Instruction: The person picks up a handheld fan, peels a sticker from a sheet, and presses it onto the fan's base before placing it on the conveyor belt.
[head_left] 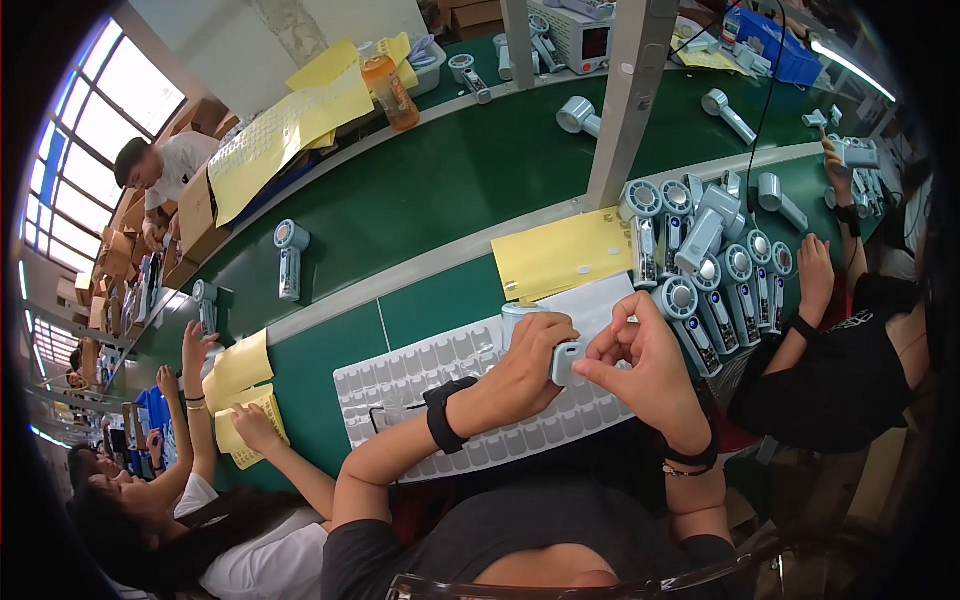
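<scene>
My left hand (pixel 525 370) is wrapped round a light blue handheld fan (pixel 566 364). The fan's round head sticks out beyond my fingers, and its handle end, with a small slot, points toward my right hand (pixel 640 365). The thumb and forefinger of that hand are pinched close to the handle end; whatever they hold is too small to make out. Beneath both hands lies a white sheet of grey rounded stickers (pixel 440 375). Several fans with open handles showing circuitry (pixel 715 300) are piled to the right of my hands.
Yellow paper (pixel 555 255) lies beyond my hands. A green conveyor belt (pixel 430 190) with scattered fans runs past a metal post (pixel 628 100). An orange bottle (pixel 390 92) stands across it. Co-workers' hands (pixel 255 428) are at the left, others (pixel 817 275) at the right.
</scene>
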